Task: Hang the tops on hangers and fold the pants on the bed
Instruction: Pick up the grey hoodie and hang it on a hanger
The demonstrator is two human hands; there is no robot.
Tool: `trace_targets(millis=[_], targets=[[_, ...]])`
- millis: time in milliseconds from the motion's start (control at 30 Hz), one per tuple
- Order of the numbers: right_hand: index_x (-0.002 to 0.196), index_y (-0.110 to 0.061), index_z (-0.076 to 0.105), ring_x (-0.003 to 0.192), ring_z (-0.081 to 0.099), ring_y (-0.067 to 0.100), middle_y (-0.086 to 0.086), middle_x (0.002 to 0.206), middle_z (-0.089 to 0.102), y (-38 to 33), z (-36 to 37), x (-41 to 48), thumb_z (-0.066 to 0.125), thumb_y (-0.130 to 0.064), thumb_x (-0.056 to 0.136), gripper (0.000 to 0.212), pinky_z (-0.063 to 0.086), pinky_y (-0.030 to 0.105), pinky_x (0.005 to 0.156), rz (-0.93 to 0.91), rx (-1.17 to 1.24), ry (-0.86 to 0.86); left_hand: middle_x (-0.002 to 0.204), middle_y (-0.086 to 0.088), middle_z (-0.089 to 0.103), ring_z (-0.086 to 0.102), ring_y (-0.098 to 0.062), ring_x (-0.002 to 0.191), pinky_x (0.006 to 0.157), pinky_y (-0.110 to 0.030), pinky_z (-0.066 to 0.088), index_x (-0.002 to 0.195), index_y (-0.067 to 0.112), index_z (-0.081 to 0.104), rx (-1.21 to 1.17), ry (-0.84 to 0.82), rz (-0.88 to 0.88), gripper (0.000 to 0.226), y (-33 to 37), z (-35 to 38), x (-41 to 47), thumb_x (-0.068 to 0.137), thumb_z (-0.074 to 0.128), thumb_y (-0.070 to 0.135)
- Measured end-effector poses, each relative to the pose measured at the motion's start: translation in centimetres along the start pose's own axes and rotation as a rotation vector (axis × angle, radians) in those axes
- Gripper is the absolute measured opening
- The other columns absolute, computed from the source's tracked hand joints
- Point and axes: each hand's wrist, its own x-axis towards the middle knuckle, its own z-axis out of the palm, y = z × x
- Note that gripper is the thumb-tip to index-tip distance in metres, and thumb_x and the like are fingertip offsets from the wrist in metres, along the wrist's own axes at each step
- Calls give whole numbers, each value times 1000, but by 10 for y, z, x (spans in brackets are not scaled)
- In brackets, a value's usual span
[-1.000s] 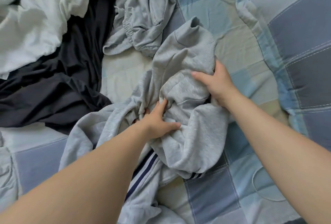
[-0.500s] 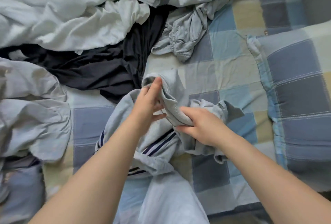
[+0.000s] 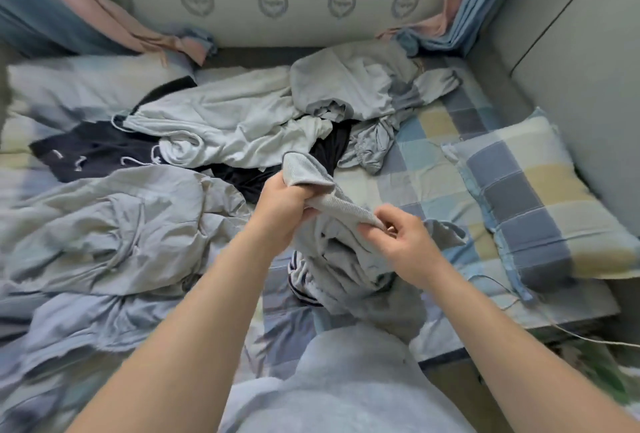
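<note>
Stretching the ribbed band (image 3: 341, 206) of a grey garment (image 3: 346, 252) between both hands, just above the bed (image 3: 426, 169).

The left hand (image 3: 282, 206) clamps one end of the band in a fist, its fingers (image 3: 304, 195) curled right round the cloth. The right hand (image 3: 403, 245) pinches the other end between thumb and fingertips (image 3: 382, 216), with its other fingers loosely curled. Pulled taut like this, the band serves as a handle. The rest of the garment, with its navy-and-white stripes (image 3: 301, 277), hangs crumpled toward the checked sheet in front of the person. This is probably done to find the opening and judge whether it is a top or pants. The heap of other clothes (image 3: 225, 128) lies beyond, toward the wall, and the pillow (image 3: 533, 197) sits apart to the right. No hanger shows.
</note>
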Motion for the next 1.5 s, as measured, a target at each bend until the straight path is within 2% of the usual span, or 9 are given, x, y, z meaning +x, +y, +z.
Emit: trace_targets(millis=[267, 433, 567, 833, 967, 1200, 1300, 1400, 1500], targets=[[72, -11, 55, 52, 37, 10, -6, 56, 46, -119, -31, -32, 71, -15, 87, 22, 30, 22, 47, -79, 199, -74, 61, 3, 63, 58, -10, 59, 58, -27, 52, 85, 14, 62, 42, 42, 170, 24, 121, 28, -84, 103, 48, 7], [98, -2, 61, 82, 58, 22, 24, 97, 64, -156, -76, -29, 65, -18, 96, 17, 46, 36, 75, -152, 161, 30, 65, -1, 61, 57, -15, 59, 56, -26, 47, 80, 16, 63, 234, 35, 328, 26, 169, 83, -107, 103, 50, 15], [119, -25, 57, 102, 67, 9, -6, 115, 66, -193, -110, -27, 73, -38, 87, 38, 56, 28, 86, -245, 107, -43, 69, -2, 60, 54, -16, 65, 63, -30, 45, 75, 17, 68, 404, -34, 472, 26, 204, 118, -129, 99, 60, 24], [85, -9, 62, 81, 64, 29, 8, 79, 68, -238, -160, -11, 56, -22, 82, 14, 50, 40, 65, -374, -72, 146, 64, 6, 65, 55, -4, 56, 52, -15, 43, 78, 9, 73, 664, 6, 744, 29, 284, 165, -168, 91, 71, 35], [76, -8, 56, 77, 58, 34, 9, 73, 64, -213, -184, 5, 55, -17, 82, 11, 39, 36, 60, -294, -230, 225, 74, -7, 60, 51, -13, 68, 66, -28, 42, 91, -5, 68, 692, 145, 859, 41, 302, 174, -177, 92, 69, 35], [79, -6, 60, 77, 56, 31, 13, 79, 65, -139, -215, 17, 49, -7, 86, 13, 34, 35, 58, -49, -441, 203, 40, 14, 37, 31, -2, 38, 41, -15, 27, 41, 27, 50, 669, 320, 860, 57, 289, 182, -168, 96, 63, 25], [63, -13, 48, 72, 56, 30, 7, 65, 57, -134, -238, 15, 46, -10, 90, 27, 30, 32, 51, -97, -398, 243, 41, 9, 43, 36, -4, 37, 41, -15, 30, 48, 22, 51, 693, 352, 806, 51, 282, 176, -155, 98, 60, 25], [73, -18, 65, 70, 58, 19, -4, 71, 63, -155, -254, 8, 48, -16, 95, 27, 38, 31, 57, -289, -326, 252, 61, -7, 55, 51, -19, 60, 57, -28, 40, 73, 2, 63, 720, 401, 689, 39, 270, 165, -138, 101, 55, 28], [72, -15, 66, 71, 58, 19, 1, 73, 67, -180, -258, 2, 56, -12, 97, 28, 44, 34, 65, -397, -172, 268, 82, -1, 64, 62, -26, 84, 74, -34, 48, 88, 13, 65, 805, 402, 655, 21, 247, 172, -125, 98, 61, 32]])
